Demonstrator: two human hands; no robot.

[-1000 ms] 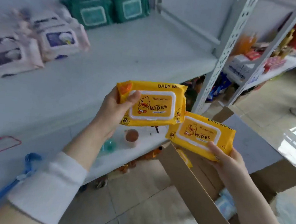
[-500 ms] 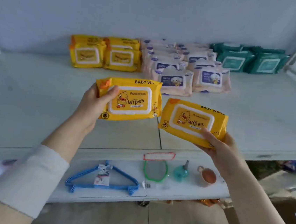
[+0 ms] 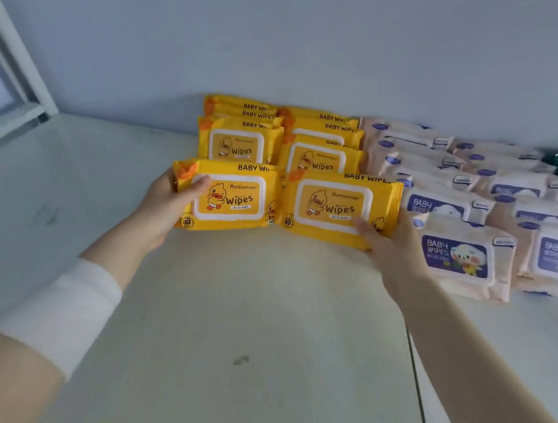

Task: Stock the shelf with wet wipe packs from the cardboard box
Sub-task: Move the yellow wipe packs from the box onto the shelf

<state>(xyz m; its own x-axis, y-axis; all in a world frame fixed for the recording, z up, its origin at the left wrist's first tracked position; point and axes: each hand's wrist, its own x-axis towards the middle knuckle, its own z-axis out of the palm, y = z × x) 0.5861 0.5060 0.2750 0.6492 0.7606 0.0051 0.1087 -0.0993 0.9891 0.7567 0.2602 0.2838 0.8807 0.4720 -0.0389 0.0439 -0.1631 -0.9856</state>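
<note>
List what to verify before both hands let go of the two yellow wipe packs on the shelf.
1. Left hand grips the left yellow pack, thumb on its face: ok.
2. Right hand grips the right yellow pack at its right end: ok.
3. Both packs sit side by side in front of the yellow stacks, labels facing the same way as those: ok.
4. Both packs rest fully on the shelf: cannot tell.
5. Right yellow pack is apart from the pink packs beside it: cannot tell; their edges look very close.
</note>
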